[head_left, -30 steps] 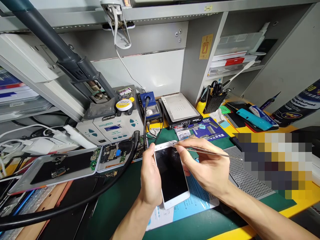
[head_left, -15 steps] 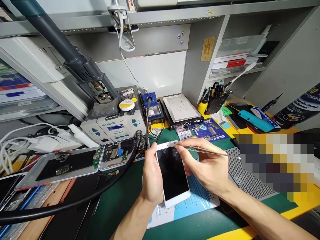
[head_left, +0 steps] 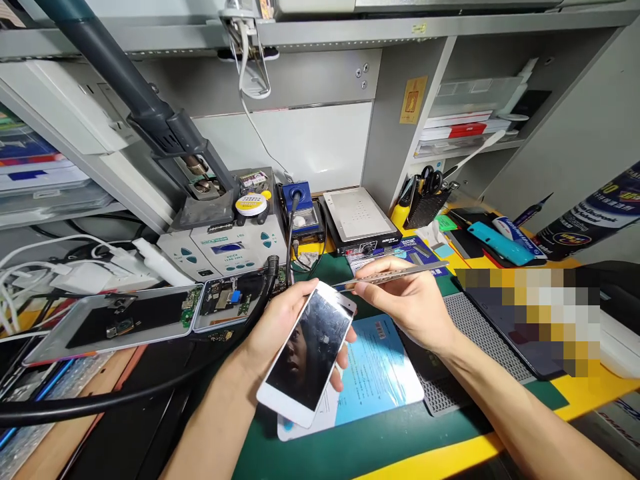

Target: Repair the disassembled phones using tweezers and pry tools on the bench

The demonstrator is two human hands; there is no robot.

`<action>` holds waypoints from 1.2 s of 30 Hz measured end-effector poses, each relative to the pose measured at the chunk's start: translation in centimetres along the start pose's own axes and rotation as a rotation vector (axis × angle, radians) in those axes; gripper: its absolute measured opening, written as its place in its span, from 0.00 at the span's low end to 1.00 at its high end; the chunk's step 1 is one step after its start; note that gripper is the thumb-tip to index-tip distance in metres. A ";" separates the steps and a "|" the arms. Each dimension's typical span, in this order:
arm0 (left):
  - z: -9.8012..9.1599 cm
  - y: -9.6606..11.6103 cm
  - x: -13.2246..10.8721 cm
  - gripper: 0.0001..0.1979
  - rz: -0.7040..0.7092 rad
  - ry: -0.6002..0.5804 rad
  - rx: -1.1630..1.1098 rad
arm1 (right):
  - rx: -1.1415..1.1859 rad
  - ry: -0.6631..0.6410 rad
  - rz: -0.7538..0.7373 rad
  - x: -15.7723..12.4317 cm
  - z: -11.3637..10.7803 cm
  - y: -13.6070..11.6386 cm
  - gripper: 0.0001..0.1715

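Observation:
A white phone [head_left: 309,353] with a dark, reflective screen lies tilted in my left hand [head_left: 280,320]. The thumb rests along its upper left edge, and fingertips show past its right edge. My right hand [head_left: 413,303] pinches slim metal tweezers [head_left: 400,273] beside the phone's top edge. Their tip is near the top corner; whether it touches the phone I cannot tell. Under the phone and hands is a blue and white printed sheet [head_left: 375,373] on the green mat [head_left: 400,443].
Opened phone housings [head_left: 135,327] and a thick black hose [head_left: 150,407] lie at the left. Behind stand a hot-air station [head_left: 225,250], a blue soldering unit [head_left: 300,213] and a metal-topped box [head_left: 357,213]. A perforated grey mat [head_left: 460,360] is at the right.
The phone has turned and tilted in my left hand, its lower end swinging left, so a reflection now shows on the screen. The tweezers in my right hand have changed angle, their rear end raised.

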State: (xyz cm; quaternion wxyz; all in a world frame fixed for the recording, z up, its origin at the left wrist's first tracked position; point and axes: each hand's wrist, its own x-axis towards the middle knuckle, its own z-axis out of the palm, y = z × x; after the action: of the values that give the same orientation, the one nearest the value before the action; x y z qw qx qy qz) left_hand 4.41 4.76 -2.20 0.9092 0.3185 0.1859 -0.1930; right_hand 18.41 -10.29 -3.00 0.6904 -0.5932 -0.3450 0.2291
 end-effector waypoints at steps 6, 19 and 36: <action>-0.2 0.4 -0.2 0.34 -0.036 0.017 0.162 | 0.023 -0.055 0.085 -0.1 0.1 -0.1 0.15; -0.5 0.7 -0.1 0.35 -0.132 -0.025 0.161 | 0.070 -0.127 0.116 0.1 -0.5 0.4 0.10; -1.5 0.7 0.4 0.31 -0.116 -0.096 0.123 | 0.348 -0.189 0.252 1.1 -1.3 0.6 0.11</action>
State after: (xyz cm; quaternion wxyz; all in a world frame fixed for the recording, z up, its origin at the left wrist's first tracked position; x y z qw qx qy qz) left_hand 4.76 6.19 -3.14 0.8831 0.3530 0.1478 -0.2716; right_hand 20.22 -10.24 -3.39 0.7129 -0.4795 -0.2866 0.4240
